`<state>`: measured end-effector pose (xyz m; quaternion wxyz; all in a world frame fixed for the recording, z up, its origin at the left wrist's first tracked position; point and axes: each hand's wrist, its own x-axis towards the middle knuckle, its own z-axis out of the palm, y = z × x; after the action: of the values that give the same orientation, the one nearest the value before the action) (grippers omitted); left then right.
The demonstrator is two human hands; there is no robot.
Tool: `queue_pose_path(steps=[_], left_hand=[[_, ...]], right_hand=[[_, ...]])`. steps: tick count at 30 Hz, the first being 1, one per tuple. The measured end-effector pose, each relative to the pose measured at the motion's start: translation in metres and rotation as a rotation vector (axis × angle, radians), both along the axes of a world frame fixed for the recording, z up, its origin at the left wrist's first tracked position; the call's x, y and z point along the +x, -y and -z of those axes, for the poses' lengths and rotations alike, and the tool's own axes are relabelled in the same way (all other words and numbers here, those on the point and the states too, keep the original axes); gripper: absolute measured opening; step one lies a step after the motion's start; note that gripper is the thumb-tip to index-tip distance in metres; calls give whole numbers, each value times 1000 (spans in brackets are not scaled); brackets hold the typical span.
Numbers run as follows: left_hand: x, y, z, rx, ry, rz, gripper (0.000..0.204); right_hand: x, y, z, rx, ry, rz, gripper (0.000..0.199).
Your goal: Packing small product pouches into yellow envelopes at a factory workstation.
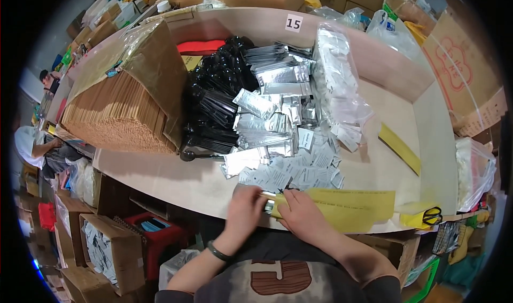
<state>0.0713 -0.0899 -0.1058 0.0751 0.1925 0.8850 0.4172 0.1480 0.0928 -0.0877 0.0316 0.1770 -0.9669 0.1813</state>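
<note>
My left hand (245, 206) and my right hand (302, 211) meet at the near edge of the table (176, 182). Together they grip a long yellow paper sleeve (352, 204) at its open left end, where a small silver packet (269, 200) pokes in. Just beyond my fingers lies a heap of small white sachets (299, 169). Behind that are silver foil packets (267, 126) and black plastic cutlery in clear wraps (214, 110). A dark band circles my left wrist.
A big block of brown wooden sticks (117, 113) in plastic fills the table's left. A clear bag of white sachets (336, 78) stands at the back. Another yellow sleeve (398, 148) and black-handled scissors (432, 216) lie right. Cardboard boxes surround the table; other people work far left.
</note>
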Motion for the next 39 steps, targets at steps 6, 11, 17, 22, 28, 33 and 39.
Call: queue_pose_path(steps=[6,11,17,22,28,33,39], left_hand=[[10,13,-31,128,129,268,75],[-15,17,-14,-384,-434,547,55],[-23,32,-29,-357,158,160,40],[18,2,-34,170,584,614,53],[14,-3,-37,-32,714,678,38],[-4,17,-4,-240,276,136,34],[2,33,-3,-235,-1,329,60]], right_hand=[[-1,-11,-16,-80,-119,22,30],[-12,-11,-34,-58,-148,-204,14],[11,-199,-38,64,-269,171,30],[36,-110,-40,-199,309,73,60],[22,-50,-32,-315,169,374,49],[16,-27,-26,14,332,487,38],[9,-34,-16,-267,362,584,25]])
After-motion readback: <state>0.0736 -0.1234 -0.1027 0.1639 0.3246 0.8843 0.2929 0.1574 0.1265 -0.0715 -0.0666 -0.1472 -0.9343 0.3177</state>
